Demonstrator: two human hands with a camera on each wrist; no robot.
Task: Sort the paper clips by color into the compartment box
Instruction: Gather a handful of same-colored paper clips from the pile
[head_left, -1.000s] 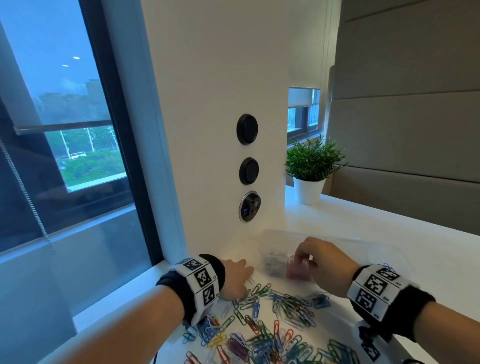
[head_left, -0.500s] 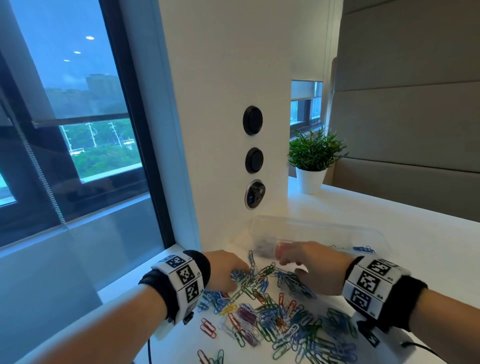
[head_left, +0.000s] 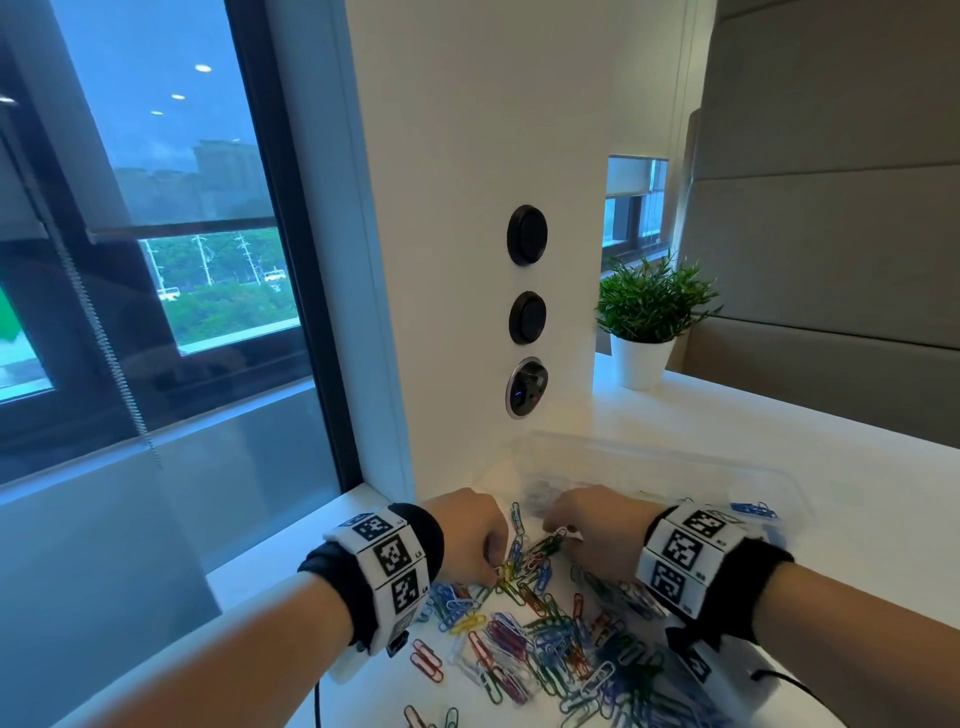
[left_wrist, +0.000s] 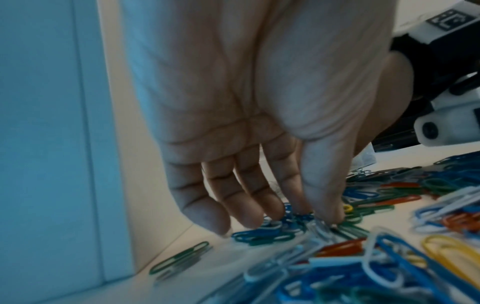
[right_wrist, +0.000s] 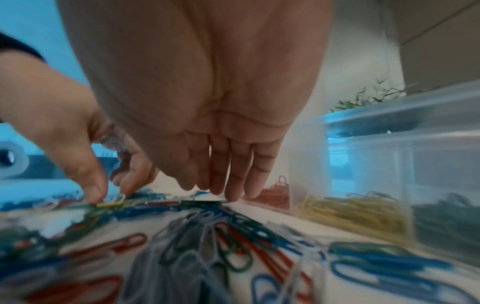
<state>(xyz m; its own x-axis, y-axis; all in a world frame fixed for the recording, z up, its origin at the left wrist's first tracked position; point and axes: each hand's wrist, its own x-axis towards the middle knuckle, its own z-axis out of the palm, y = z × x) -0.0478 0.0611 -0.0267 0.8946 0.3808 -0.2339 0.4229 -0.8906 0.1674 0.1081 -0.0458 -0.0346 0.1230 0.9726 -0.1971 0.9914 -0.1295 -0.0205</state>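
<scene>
While both hands, the left hand (left_wrist: 259, 115) and right hand (right_wrist: 207, 102), reach slack-fingered and empty into the paper clips (head_left: 545, 639), pinch one color only.

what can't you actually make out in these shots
- Compartment box, head view: the right hand and its wristband cover the near compartments.
- Box contents, right wrist view: red, yellow and green heaps show; other compartments are blurred or cut off by the edge.
- Left hand, left wrist view: whether thumb and forefinger have pinched a clip is unclear.
- Loose clip pile: cut off by the lower edge, so uncountable.
</scene>
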